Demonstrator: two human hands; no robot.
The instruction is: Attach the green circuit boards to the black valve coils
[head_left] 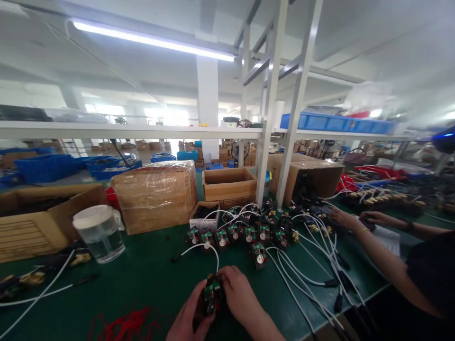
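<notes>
Low in the middle of the head view, my left hand grips a small black unit with a green circuit board from its left side. My right hand closes on the same unit from the right, fingertips at its upper edge. A white cable rises from its top and curves left to a black end on the table. Just beyond stand several similar black units with green boards and round metal parts, one of them a nearer unit. My fingers hide the unit's sides.
Red thin wires lie at front left, behind them a lidded water jug. Cardboard boxes line the back under a white shelf. White cables spread to the right, where a co-worker's hands handle parts.
</notes>
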